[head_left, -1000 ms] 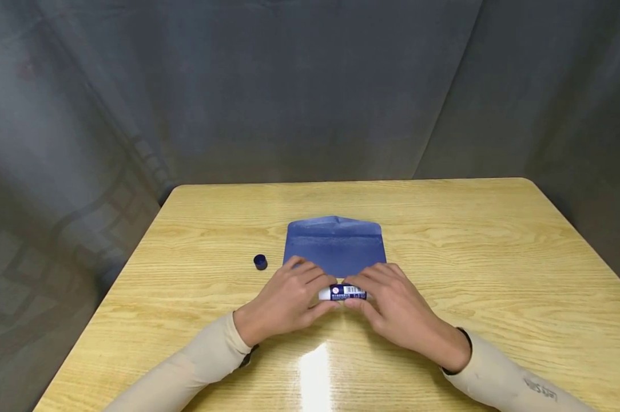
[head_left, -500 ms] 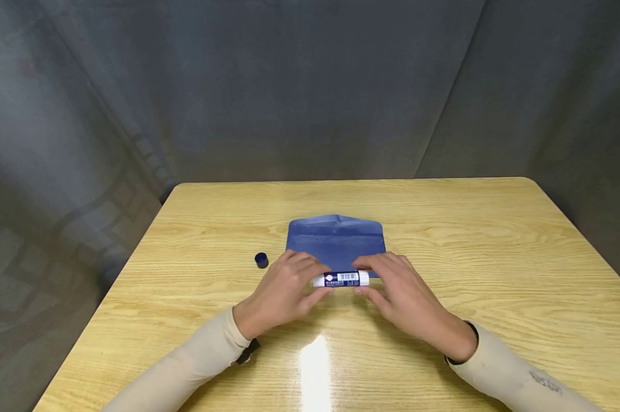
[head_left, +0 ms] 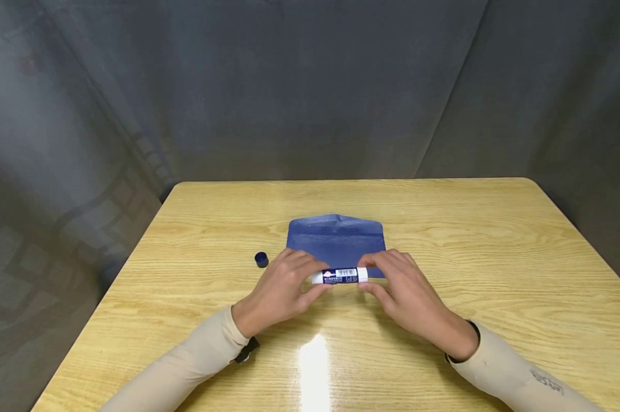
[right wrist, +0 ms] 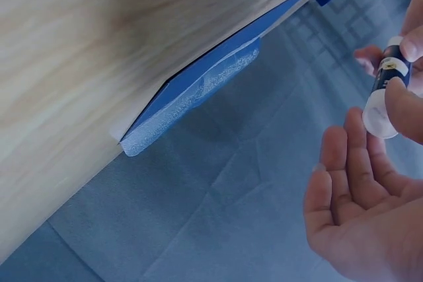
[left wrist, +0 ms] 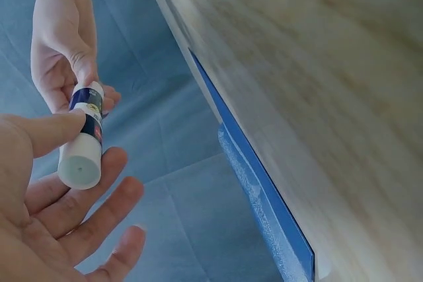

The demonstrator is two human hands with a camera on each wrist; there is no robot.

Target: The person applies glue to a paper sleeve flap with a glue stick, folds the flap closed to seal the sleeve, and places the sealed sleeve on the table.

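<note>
A glue stick (head_left: 341, 276) with a dark blue label and white ends lies level between both hands, above the near edge of a blue envelope (head_left: 336, 243). My left hand (head_left: 284, 289) pinches its left end between thumb and fingers. At the right, my right hand (head_left: 410, 297) pinches the white base. Both wrist views show the glue stick (left wrist: 80, 160) uncapped at neither hand's fingertips in clear detail; whether glue protrudes I cannot tell. The envelope's flap stands unfolded on the far side, with whitish streaks on it.
A dark blue cap (head_left: 261, 260) stands on the wooden table (head_left: 459, 229), left of the envelope. Grey curtains (head_left: 310, 91) hang behind the table and at its sides. A bright reflection shows on the near tabletop.
Both hands have moved slightly away from me with the glue stick. My right hand has shifted rightward along it, and its white base now shows. The cap and envelope have stayed put.
</note>
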